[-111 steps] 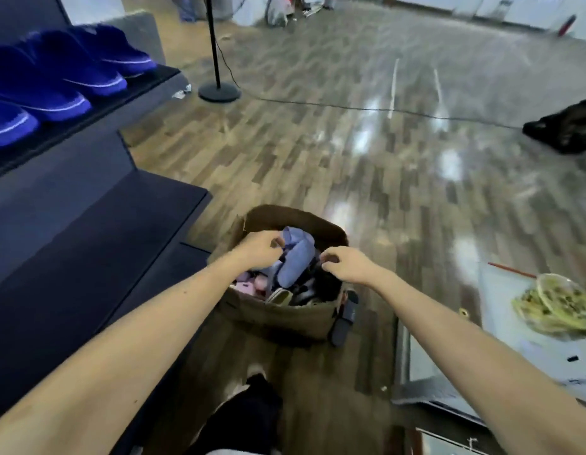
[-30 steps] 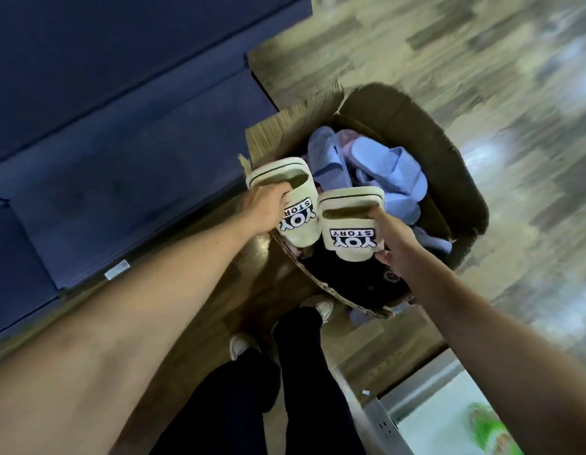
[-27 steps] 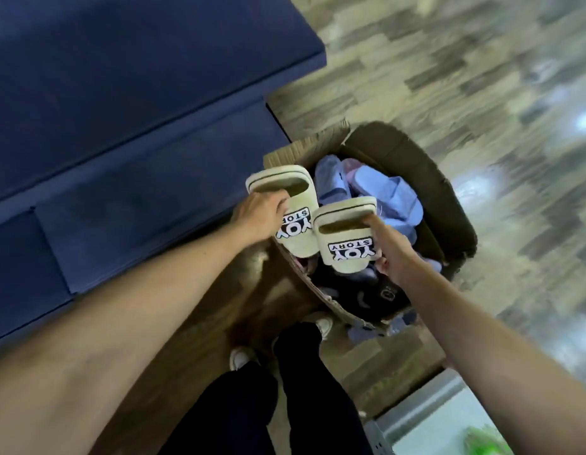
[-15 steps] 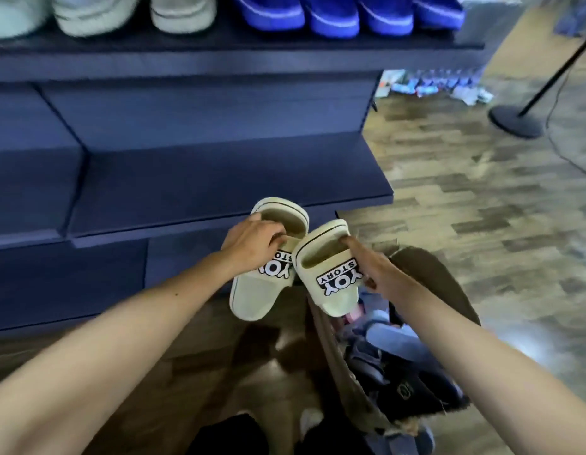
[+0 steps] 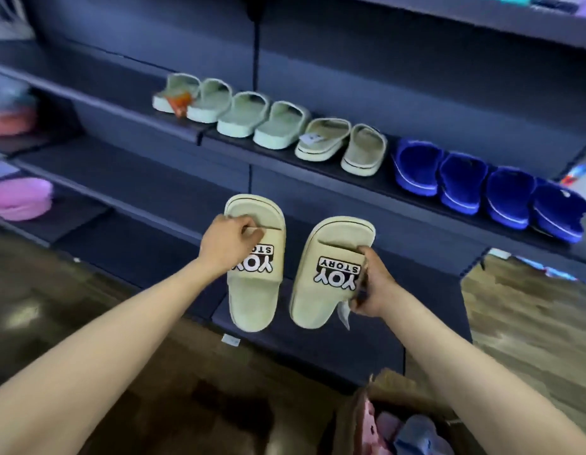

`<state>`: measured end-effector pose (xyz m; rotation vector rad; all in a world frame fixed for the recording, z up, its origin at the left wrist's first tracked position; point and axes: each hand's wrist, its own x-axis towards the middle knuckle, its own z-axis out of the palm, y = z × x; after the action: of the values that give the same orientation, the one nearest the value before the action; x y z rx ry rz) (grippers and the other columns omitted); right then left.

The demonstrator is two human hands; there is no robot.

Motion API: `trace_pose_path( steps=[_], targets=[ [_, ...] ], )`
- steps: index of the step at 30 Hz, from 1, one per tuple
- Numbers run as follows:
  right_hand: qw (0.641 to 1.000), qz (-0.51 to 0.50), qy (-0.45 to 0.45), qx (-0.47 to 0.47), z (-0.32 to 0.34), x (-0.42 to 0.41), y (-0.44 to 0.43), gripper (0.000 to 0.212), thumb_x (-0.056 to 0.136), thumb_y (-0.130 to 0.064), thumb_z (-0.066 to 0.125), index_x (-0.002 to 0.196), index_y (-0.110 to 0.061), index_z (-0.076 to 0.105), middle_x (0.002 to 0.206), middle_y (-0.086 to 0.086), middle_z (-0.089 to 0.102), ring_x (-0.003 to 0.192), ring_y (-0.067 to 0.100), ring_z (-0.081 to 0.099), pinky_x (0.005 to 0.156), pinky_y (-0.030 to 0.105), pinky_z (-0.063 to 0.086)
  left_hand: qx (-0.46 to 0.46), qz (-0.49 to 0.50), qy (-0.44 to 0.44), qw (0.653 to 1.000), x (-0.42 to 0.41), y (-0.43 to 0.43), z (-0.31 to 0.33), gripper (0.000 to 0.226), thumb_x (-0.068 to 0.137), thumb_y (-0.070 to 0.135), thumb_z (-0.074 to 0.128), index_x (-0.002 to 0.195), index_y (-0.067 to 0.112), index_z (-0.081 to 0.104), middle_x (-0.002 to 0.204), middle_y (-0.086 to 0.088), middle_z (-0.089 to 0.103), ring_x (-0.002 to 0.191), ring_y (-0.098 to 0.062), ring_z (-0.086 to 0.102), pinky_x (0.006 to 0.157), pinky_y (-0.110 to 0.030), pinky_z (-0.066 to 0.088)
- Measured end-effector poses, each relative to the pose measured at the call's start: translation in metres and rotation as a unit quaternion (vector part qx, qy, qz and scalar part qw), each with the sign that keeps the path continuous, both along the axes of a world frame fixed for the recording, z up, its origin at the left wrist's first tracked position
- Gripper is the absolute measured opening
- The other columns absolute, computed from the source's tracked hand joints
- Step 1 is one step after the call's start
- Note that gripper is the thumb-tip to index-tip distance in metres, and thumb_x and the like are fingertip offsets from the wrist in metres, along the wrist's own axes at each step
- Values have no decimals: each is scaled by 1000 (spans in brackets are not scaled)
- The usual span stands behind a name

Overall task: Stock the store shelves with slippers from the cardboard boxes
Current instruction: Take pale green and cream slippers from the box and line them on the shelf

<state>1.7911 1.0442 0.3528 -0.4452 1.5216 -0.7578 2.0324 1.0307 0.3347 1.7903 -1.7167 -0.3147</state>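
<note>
While both slippers are held clear of the cardboard box [image 5: 393, 385], the step in hand is judged to be the carry to the shelving; placement is not yet made.

Left grip [image 5: 230, 239]: fingers curled over the strap edge of the left cream slipper [image 5: 252, 300]. The slipper hangs lengthwise, its free end at five o'clock of the grip.

Right grip [image 5: 372, 285]: fingers pinch the strap side of the right cream slipper [image 5: 317, 300], whose body lies at nine o'clock of the grip. A white tag [image 5: 344, 315] dangles by the palm.

The two slippers are near each other, not touching. The box stands on the floor at five o'clock of the view.

At one o'clock of the grips, the middle shelf [image 5: 386, 187] carries pale slippers [image 5: 272, 124] and, toward two o'clock, blue slippers [image 5: 462, 182]. The lower shelf [image 5: 137, 188], at ten o'clock of the left grip, shows bare board.

Next move, as judged: set the pair down soles flat, side by side, aligned with a row. The loose tag may snag.
</note>
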Motion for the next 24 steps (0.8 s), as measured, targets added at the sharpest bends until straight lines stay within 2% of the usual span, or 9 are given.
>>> trace_pose_path(
  steps=[6,9,14,18,24],
  targets=[
    [996,91,-14,0,23,122,-31,36,75,-55,59,74,-19,59,69,-1,61,62,15,54,50,23,41,-14,69,7,998,119,16,25,28,86,39,59,65,24,49,62,11,47,88,-18,38,66,-29,29],
    [993,116,-27,-11,33,192,-50,37,73,-55,60,78,-19,59,71,-1,60,65,16,53,55,26,41,-17,100,-10,995,184,7,38,23,86,41,58,70,25,51,64,13,46,90,-16,37,68,-29,31],
    [991,120,-44,-27,53,293,-79,40,73,-56,60,76,-17,55,69,0,56,64,17,51,54,26,40,-9,126,-33,991,276,-19,60,24,86,45,55,84,22,60,74,5,46,102,-17,42,71,-29,36],
    [990,115,-76,-34,70,344,-94,40,76,-56,58,75,-16,56,67,0,56,63,16,51,51,25,39,1,128,-32,991,326,-37,73,22,88,46,52,78,26,50,70,8,48,105,-17,39,72,-30,34],
    [988,107,-106,-44,77,391,-124,35,74,-51,59,71,-17,55,64,-1,55,62,15,49,54,23,37,-1,128,-13,992,372,-71,82,22,89,46,51,78,27,49,81,3,54,106,-20,39,73,-30,33]
  ],
)
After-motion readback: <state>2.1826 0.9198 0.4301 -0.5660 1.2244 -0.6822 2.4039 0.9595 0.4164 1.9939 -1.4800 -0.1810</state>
